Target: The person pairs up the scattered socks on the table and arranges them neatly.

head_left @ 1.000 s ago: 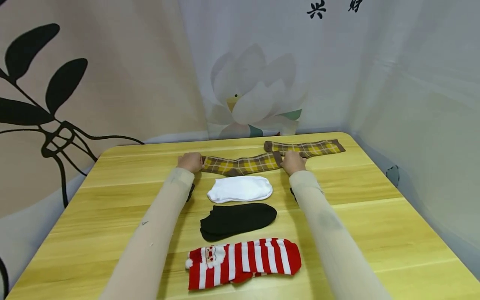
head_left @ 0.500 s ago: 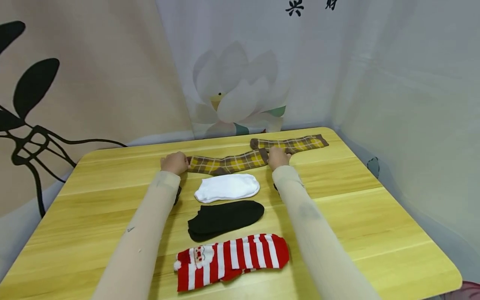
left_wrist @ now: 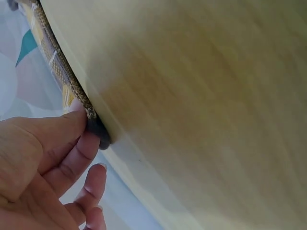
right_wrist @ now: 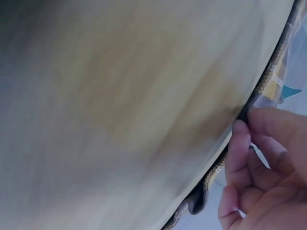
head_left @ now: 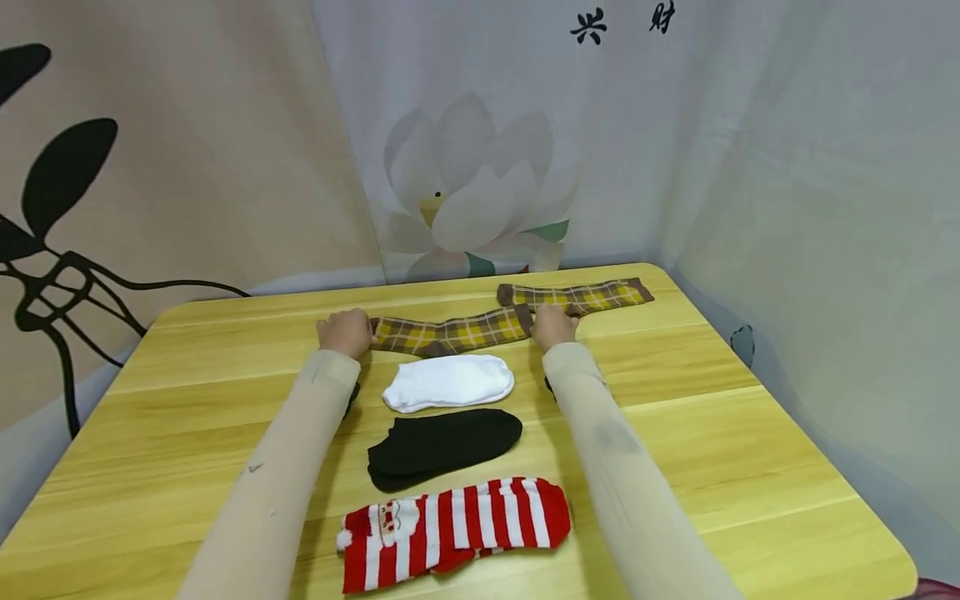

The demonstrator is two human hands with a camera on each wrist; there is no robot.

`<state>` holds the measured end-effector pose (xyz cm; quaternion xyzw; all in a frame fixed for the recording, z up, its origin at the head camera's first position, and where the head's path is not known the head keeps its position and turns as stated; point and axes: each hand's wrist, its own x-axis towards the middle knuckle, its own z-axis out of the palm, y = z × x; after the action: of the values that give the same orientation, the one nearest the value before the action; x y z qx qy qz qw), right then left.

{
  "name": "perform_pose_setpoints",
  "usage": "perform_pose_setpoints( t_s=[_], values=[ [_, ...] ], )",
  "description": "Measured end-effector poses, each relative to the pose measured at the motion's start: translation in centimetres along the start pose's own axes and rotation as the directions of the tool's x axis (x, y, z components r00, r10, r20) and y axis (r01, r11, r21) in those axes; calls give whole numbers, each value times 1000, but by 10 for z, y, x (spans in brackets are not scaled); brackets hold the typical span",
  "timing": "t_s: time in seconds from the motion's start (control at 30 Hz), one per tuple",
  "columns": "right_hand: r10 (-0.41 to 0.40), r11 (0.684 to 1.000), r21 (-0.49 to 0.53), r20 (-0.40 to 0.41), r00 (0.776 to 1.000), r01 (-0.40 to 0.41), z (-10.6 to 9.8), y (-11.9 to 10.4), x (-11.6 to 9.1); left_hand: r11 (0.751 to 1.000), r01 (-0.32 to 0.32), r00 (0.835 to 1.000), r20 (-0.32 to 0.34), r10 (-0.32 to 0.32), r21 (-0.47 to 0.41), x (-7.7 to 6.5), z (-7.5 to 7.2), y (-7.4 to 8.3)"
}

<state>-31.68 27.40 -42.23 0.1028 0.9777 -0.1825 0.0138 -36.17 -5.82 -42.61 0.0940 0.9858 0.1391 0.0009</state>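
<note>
A yellow-and-brown plaid sock (head_left: 465,335) lies stretched flat across the far part of the table. My left hand (head_left: 347,333) pinches its left end; the left wrist view shows thumb and index finger on the dark end (left_wrist: 98,132). At the opposite end my right hand (head_left: 553,327) pinches the brown tip, most of which the fingers hide in the right wrist view. Behind and to the right lies a second plaid sock (head_left: 600,296), its near edge close to my right hand's fingers.
Between my forearms lie white socks (head_left: 448,382), black socks (head_left: 446,446) and red-and-white striped socks (head_left: 480,525) with a Santa face, one row below another. The wooden table (head_left: 712,450) ends at a printed curtain (head_left: 480,183) behind.
The head view has swung a little to the right, so everything sits further left in it. Both hands keep their pinch, and the socks lie as before.
</note>
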Motion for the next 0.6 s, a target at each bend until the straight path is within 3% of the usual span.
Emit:
perform_pose_setpoints(
  t_s=[0.3,0.43,0.6],
  values=[
    [-85,996,-15,31,996,86,-7,11,-7,996,-34,997,66,29,87,2,-4,12],
    [-149,989,10,53,987,148,-13,17,-8,993,-51,998,51,45,110,2,-12,19],
    [-203,975,93,19,979,201,-27,37,-7,993,-109,994,7,109,44,8,-23,38]
  ],
)
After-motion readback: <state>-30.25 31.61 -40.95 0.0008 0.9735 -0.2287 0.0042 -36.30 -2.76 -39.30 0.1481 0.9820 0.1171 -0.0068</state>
